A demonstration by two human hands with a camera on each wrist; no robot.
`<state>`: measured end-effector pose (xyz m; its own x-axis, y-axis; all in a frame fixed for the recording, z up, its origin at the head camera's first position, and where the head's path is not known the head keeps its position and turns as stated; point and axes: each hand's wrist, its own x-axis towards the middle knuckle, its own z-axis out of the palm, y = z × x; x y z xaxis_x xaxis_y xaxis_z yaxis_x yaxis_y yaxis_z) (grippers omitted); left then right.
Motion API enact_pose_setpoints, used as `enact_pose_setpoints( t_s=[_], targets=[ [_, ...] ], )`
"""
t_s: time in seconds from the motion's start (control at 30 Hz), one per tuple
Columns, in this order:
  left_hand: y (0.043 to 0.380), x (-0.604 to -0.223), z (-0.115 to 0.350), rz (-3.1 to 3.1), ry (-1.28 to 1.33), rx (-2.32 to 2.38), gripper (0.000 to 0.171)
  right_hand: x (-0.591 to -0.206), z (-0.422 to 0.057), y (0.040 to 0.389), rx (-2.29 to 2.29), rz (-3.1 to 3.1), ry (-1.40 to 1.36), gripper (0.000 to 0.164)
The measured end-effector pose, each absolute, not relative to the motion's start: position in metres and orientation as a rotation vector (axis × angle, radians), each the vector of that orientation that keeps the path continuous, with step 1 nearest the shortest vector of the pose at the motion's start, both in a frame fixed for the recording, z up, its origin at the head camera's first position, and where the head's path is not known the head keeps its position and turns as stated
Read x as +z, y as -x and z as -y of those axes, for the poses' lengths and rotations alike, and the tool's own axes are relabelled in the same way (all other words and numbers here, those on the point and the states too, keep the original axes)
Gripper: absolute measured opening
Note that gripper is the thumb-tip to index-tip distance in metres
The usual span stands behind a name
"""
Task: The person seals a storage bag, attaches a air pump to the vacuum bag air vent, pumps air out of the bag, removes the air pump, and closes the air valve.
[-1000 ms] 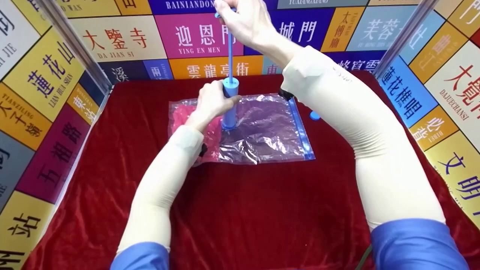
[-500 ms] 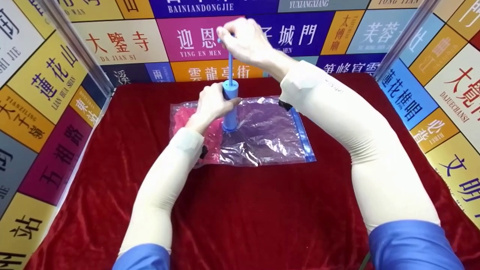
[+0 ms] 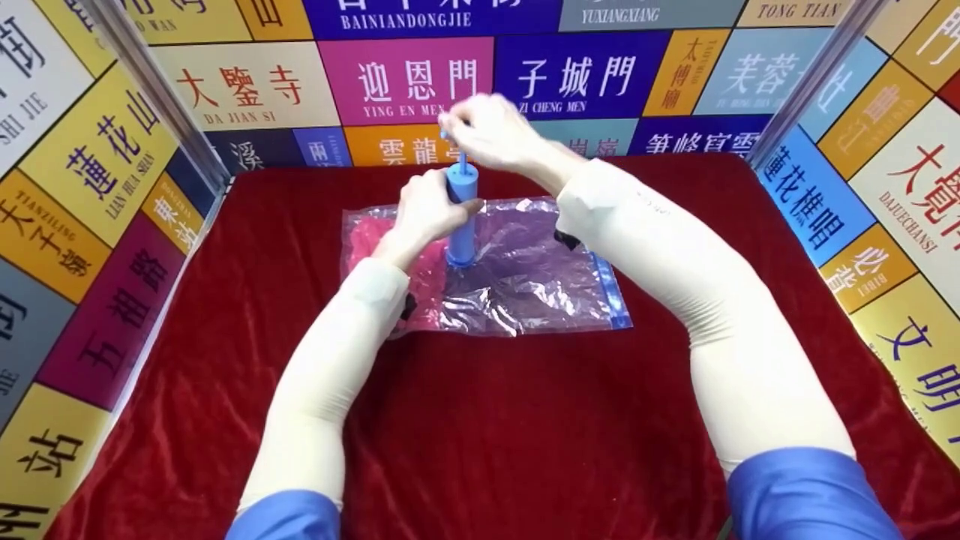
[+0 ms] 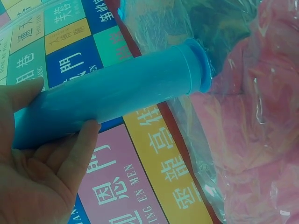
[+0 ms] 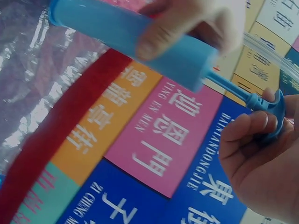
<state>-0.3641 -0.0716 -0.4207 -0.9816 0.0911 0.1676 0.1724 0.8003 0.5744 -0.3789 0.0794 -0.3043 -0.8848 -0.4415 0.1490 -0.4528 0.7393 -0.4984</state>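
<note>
A blue hand pump [image 3: 462,225] stands upright on a clear plastic vacuum bag [image 3: 540,277], its flared foot against the film. Folded pink stuff, apparently cloth [image 4: 261,126], fills the bag's left end. My left hand [image 3: 429,210] grips the pump barrel near its top, thumb on one side and fingers on the other. Above it, my right hand [image 3: 495,135] holds the pump's handle [image 5: 279,114], fingers curled round it in the right wrist view. A short length of the rod [image 5: 229,86] shows between handle and barrel. The bag's valve is hidden beneath the pump foot.
A blue strip [image 3: 613,296] edges the bag's right end. Dark red cloth [image 3: 510,420] covers the table. Panels with printed characters [image 3: 577,75] wall the back and both sides, with metal posts [image 3: 799,82] at the corners.
My right hand has come down with the pump handle, and the exposed rod has shortened. The left hand keeps its grip on the barrel. The bag stays where it was.
</note>
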Motion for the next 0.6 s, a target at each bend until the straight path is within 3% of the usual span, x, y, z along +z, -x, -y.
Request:
enact_pose_setpoints(
  t_s=[0.27, 0.6],
  targets=[
    [0.365, -0.423, 0.072, 2.854, 0.229, -0.89, 0.057, -0.34, -0.081, 0.385, 0.78, 2.884, -0.853, 0.038],
    [0.364, -0.42, 0.07, 2.872, 0.217, -0.901, 0.051, -0.345, -0.084, 0.389, 0.81, 2.84, -0.879, 0.041]
  ],
)
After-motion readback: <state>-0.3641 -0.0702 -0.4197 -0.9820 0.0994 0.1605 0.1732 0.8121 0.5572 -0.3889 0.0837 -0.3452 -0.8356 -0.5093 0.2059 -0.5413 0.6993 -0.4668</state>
